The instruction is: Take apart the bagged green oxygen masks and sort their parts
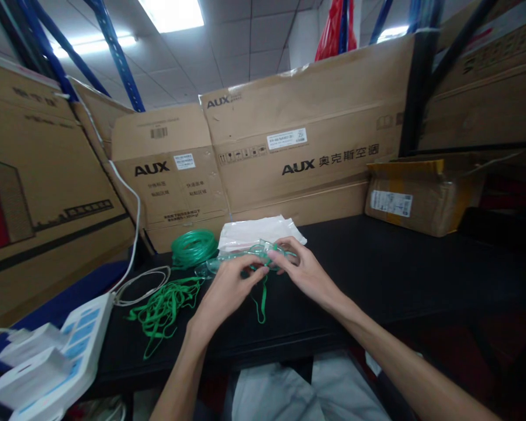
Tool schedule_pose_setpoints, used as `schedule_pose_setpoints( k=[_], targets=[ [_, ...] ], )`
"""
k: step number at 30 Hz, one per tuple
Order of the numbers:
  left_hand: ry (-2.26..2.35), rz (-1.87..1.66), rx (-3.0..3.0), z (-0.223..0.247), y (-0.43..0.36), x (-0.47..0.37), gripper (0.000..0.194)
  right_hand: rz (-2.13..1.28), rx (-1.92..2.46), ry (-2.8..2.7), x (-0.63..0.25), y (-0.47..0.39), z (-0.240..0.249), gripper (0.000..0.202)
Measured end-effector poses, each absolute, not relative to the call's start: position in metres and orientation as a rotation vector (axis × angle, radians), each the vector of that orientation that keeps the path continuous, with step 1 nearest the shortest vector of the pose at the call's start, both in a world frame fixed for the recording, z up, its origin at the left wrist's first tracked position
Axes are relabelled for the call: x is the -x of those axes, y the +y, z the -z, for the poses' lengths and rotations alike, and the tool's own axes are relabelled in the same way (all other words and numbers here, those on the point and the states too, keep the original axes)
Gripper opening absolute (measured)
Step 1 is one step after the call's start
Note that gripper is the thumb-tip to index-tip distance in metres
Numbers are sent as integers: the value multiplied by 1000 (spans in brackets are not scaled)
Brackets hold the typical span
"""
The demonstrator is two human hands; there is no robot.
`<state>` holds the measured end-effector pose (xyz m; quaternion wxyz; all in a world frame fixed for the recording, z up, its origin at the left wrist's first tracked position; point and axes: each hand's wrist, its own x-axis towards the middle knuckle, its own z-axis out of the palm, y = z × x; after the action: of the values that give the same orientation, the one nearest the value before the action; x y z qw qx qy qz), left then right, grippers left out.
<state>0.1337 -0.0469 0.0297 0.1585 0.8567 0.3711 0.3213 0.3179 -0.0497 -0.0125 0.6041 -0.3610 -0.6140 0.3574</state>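
In the middle of the black table, both hands meet at a clear, green-tinted plastic mask (263, 248), which looks like an oxygen mask. My right hand (301, 266) grips it from the right with thumb and fingers. From the left, my left hand (236, 278) pinches at its near edge, where a thin green elastic strap (263, 301) hangs down in a loop. Fingers cover much of the mask and the strap's upper end. Left of my left hand lie a tangled pile of green elastic straps (169, 307) and a coil of green tubing (194, 245).
White plastic bags (249, 231) lie behind the hands. A white power strip (81, 339) with plugged-in adapters sits at the left edge, near a looped pale cable (142, 283). Large cardboard sheets (307, 193) wall the back. An opened cardboard box (421, 196) stands at back right.
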Motion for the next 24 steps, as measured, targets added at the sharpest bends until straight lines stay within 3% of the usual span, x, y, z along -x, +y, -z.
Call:
schedule_pose_setpoints(
  k=[8,16,24],
  targets=[
    [1021,-894,-2398,-27,-46,-136,27,-592,932,-1463,-317,-52,15,41],
    [1130,-1124,-2299,-28,-46,-138,37,-907,754,-1481,-323,-60,-1,36],
    [1151,-1212,-2385,-26,-47,-144,31,-894,753,-1359,-318,-60,2,36]
  ],
)
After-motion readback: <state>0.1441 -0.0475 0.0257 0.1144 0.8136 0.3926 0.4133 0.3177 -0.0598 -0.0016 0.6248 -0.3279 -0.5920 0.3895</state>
